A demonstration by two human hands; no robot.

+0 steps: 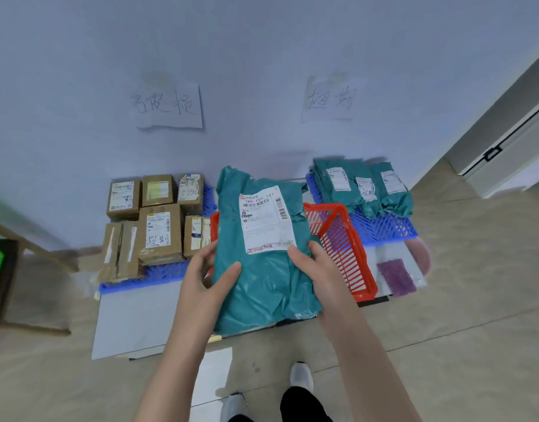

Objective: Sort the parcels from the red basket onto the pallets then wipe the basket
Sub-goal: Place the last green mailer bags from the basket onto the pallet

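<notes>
Head view, sorting station on the floor. A teal parcel (262, 263) is held up in front of the red basket (338, 236), hiding most of the basket's left half. Its white label (266, 220) faces the camera.

The left hand (207, 275) clamps the parcel's lower left edge, thumb on the front and fingers behind. The right hand (310, 266) clamps the right edge, its thumb touching the label's lower corner.

Left of the basket, a blue pallet (122, 284) carries brown boxes (160, 229) packed side by side, several with handwriting on their labels. Right of and behind the basket, a second blue pallet (387, 228) carries overlapping teal bags (362, 187).

Just right of the basket, a purple cloth (396, 277) lies on a white sheet. On the wall behind the basket hang two handwritten paper signs, one above the boxes (167, 106) and one above the bags (330, 97).
</notes>
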